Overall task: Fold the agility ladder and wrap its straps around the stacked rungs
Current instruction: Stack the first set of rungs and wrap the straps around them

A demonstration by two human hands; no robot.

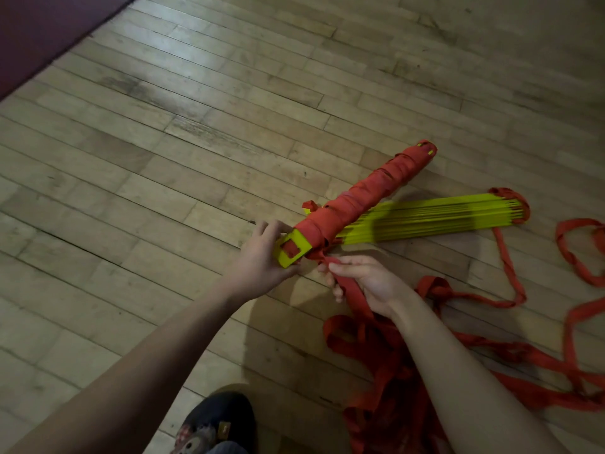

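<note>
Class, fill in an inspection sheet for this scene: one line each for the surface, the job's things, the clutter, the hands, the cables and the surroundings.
Surface: worn wooden plank floor.
Job's things: wrapped rung bundle, red strap wound along it, held off the floor at its near end; second stack of yellow rungs lying unwrapped behind it; loose red strap heaped and trailing to the right.
Clutter: nothing seen.
Hands: left hand grips the bundle's yellow end; right hand pinches the loose strap.
Cables: nothing seen.
Surroundings: dark red mat at top left; the person's shoe at the bottom.

dim, soft shadows, slight blur
</note>
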